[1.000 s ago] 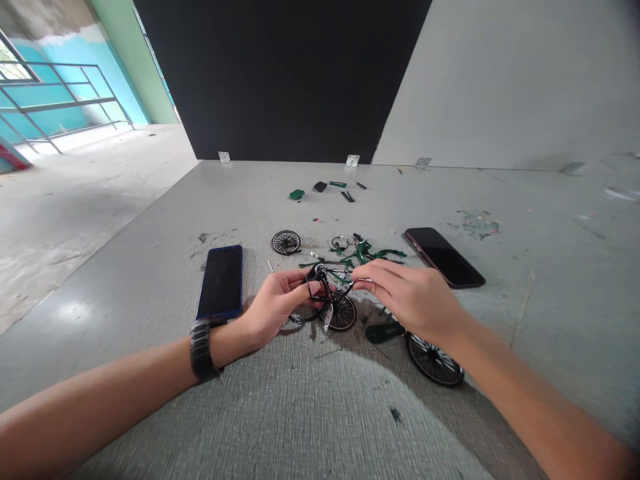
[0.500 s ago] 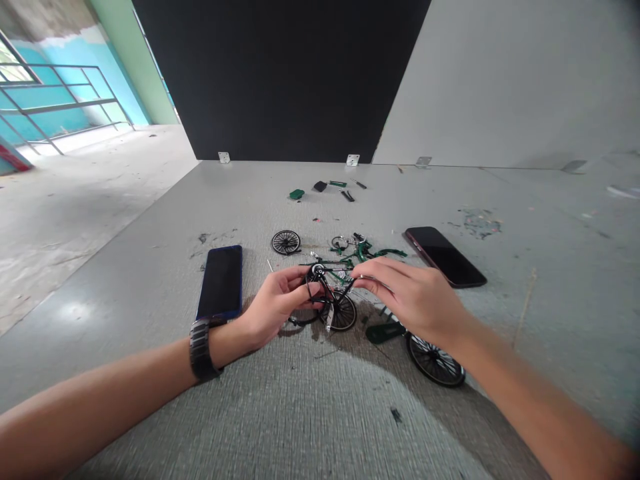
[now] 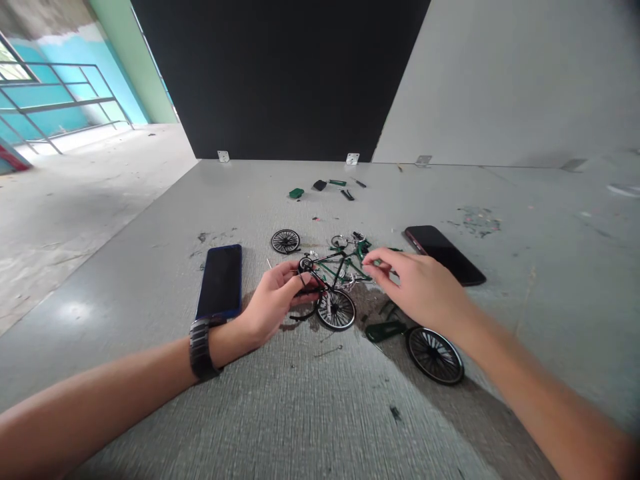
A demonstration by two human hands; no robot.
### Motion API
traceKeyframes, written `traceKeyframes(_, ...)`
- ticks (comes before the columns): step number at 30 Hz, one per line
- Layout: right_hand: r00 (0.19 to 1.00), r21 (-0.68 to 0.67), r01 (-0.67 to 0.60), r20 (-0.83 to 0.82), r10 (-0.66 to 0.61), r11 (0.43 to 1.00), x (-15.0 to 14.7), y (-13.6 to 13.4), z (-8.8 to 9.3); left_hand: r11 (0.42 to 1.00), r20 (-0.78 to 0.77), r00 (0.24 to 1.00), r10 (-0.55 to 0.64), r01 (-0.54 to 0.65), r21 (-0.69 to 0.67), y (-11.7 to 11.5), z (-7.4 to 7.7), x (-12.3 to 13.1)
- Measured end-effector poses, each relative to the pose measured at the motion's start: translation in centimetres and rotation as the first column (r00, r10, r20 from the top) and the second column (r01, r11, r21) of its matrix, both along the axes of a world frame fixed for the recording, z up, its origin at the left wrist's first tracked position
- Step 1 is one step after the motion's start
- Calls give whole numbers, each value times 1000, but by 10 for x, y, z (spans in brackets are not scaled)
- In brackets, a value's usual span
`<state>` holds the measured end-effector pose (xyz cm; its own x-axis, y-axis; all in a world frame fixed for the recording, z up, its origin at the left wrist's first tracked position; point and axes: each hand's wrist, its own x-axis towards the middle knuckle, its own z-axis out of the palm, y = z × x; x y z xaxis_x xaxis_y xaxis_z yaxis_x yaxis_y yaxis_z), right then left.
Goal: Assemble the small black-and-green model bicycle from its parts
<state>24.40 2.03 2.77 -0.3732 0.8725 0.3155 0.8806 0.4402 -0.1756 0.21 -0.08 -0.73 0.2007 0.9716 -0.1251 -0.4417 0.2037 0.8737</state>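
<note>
My left hand (image 3: 274, 297) grips a small black model bicycle frame (image 3: 336, 275) by its end with the round chainring. A spoked wheel (image 3: 337, 309) is joined to that frame and stands low near the table. To the right, my right hand (image 3: 423, 283) is apart from the black frame, thumb and fingertips pinched together; whatever is between them is too small to tell. Green model bicycle parts (image 3: 363, 249) lie behind the fingertips, partly hidden. Below this hand are a dark green flat part (image 3: 385, 331) and another spoked wheel (image 3: 435, 355).
A loose wheel (image 3: 285, 241) lies behind my left hand. One phone (image 3: 220, 281) is on the left, another phone (image 3: 443, 255) on the right. Several small green and black pieces (image 3: 320, 185) sit farther back, before an upright black panel (image 3: 280, 80).
My right hand has moved off the black frame, slightly to the right. The black frame has tilted in my left hand, and its wheel shows more fully.
</note>
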Motion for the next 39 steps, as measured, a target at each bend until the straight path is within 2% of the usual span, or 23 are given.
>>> traceKeyframes(3, 997, -45, 18, 82, -14, 999, 3, 4, -6, 1000, -16, 1000, 27, -27, -6, -1, 1, 0)
traceKeyframes(9, 984, -14, 138, 114, -136, 990, 10, 9, -9, 1000, -20, 999, 26, -26, 0, 0, 2, 0)
traceKeyframes(15, 997, -42, 71, 29, -70, 997, 12, 14, -16, 1000, -27, 999, 18, -18, 2, 0, 1, 0)
traceKeyframes(23, 996, -67, 49, 74, -44, 997, 7, 11, -19, 1000, -38, 999, 0, 1, 24, -1, 3, 0)
traceKeyframes(26, 997, 2, 50, 57, -50, 999, 2, 10, -15, 1000, -45, 999, -4, 5, 28, -1, 3, 0)
traceKeyframes(30, 999, 131, -49, 16, 47, 990, -8, 16, -18, 999, -50, 999, -16, 17, 29, -1, 3, 1)
traceKeyframes(33, 994, 101, -93, 71, 86, 991, -13, 23, -27, 999, -47, 999, -26, 28, 34, -1, 4, 2)
traceKeyframes(39, 995, -38, -64, 78, 67, 997, -13, 32, -41, 999, -46, 998, -36, 37, 33, -2, 5, 3)
